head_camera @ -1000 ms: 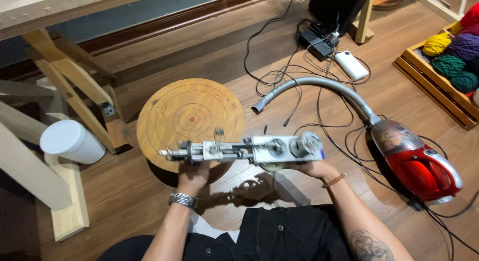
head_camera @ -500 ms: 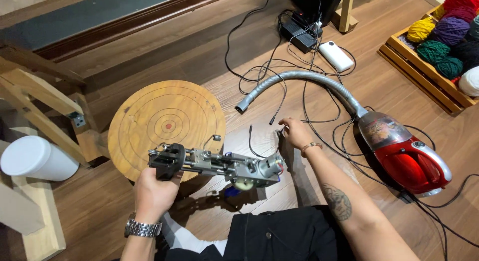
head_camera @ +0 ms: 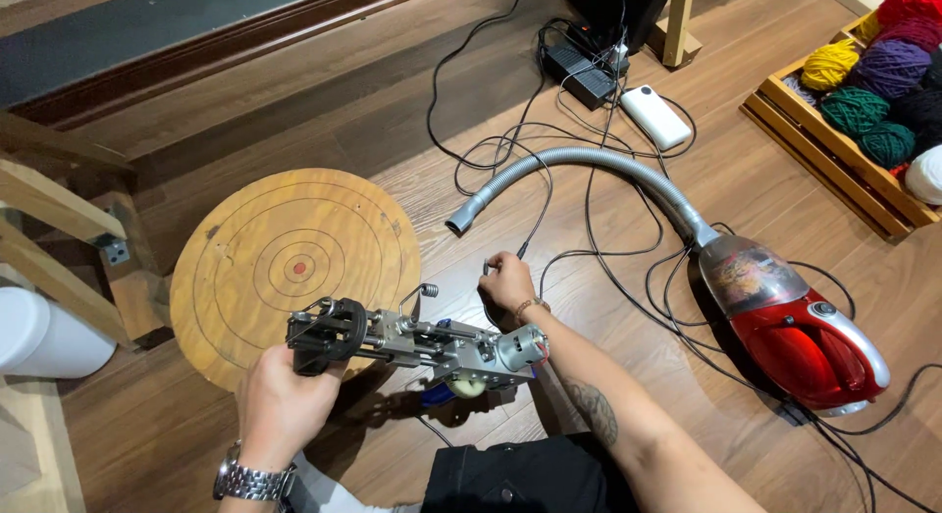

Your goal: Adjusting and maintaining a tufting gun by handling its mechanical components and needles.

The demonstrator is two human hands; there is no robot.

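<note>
My left hand (head_camera: 285, 400) grips the black handle of the rigid, seemingly heavy metal tufting gun (head_camera: 412, 341); my right hand (head_camera: 508, 285) pinches a thin, limp cable (head_camera: 549, 194).

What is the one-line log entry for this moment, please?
left hand: holds metal tool | right hand: on floor cable | nearby: vacuum, round board

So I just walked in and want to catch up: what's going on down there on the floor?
A person sits on the wooden floor holding a metal tufting gun by its black handle in the left hand. The right hand reaches out to the black cables on the floor, fingers closed around one. A round wooden disc lies just beyond the tool, and a red vacuum cleaner lies to the right.
</note>
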